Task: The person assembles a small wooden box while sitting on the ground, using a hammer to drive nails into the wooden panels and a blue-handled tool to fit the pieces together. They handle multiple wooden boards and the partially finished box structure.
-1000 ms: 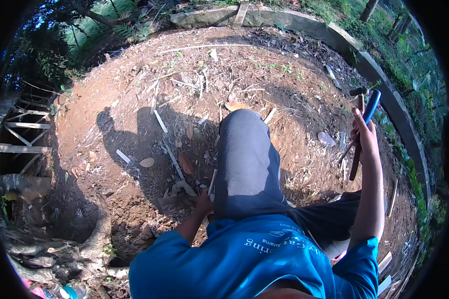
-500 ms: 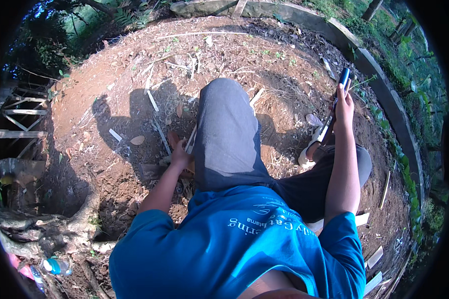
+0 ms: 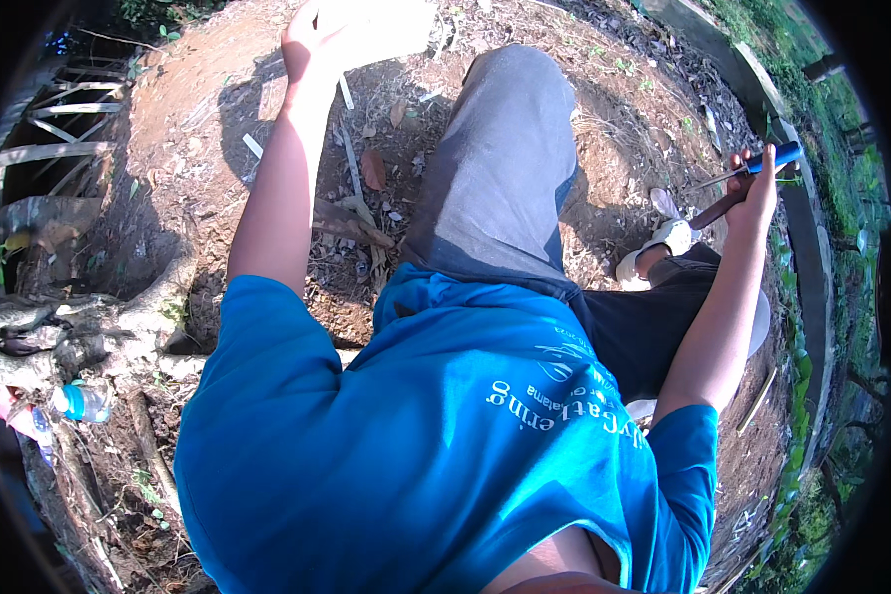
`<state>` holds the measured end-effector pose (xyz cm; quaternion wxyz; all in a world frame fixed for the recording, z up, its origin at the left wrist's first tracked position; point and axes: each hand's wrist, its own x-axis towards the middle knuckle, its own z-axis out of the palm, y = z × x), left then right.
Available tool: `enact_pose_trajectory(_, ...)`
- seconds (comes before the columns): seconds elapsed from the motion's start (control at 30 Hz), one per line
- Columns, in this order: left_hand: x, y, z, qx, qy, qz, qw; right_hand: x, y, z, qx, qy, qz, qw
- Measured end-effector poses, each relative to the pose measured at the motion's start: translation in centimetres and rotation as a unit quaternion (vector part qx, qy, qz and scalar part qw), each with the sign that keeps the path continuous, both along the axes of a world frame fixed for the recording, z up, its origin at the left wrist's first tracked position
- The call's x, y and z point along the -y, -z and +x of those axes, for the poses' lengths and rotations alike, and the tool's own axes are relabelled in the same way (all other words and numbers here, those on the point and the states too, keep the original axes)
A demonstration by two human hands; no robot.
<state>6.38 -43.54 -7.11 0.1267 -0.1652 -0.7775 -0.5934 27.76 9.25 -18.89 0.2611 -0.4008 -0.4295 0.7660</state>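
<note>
Since half a second ago the left hand (image 3: pixel 312 35) has left the ground beside the knee and is lifted high, toward 11 o'clock, while the right hand (image 3: pixel 757 188) stays raised at about 2 o'clock with its tool. Nearest to the camera, at 6 o'clock, is the person's blue shirt (image 3: pixel 436 436), which fills the lower part of the view. From it the bent knee in grey trousers (image 3: pixel 500 168) goes up toward 12 o'clock. At 8 o'clock, low on the left, thick tree roots (image 3: pixel 79 332) lie on the soil, and a small plastic bottle (image 3: pixel 81 402) with a blue cap lies just under them. At 3 o'clock a white shoe (image 3: pixel 663 243) shows beside the dark trouser leg. Above it the right hand is closed around the dark handle of a pair of shears with a blue grip (image 3: pixel 752 173); the fingers wrap the handle and the blue end sticks out past the hand toward the right. Between the two arms, the brown soil (image 3: pixel 198 188) carries dry leaves (image 3: pixel 371 168) and thin pale sticks (image 3: pixel 349 158), near the knee at 11 o'clock. Farther, the left hand is in strong sunlight and its fingers are washed out by the glare, so I cannot tell if it is spread or holds something. Farthest, at 1 to 3 o'clock, a low concrete edge (image 3: pixel 797 223) curves around the soil, with green plants behind it.
</note>
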Motion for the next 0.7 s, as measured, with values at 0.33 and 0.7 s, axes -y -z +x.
enact_pose_trajectory(0.33, -14.3, 0.9, -7.2, 0.040, 0.155, -0.007, 0.987, -1.9, 0.2, 2.4, -0.013, 0.047, 0.057, 0.997)
enact_pose_trajectory(0.7, -25.3, 25.8, 6.2, 0.148, 0.383, -0.410, 0.815, 1.8, 0.7, 3.2, 0.076, 0.032, 0.107, 0.991)
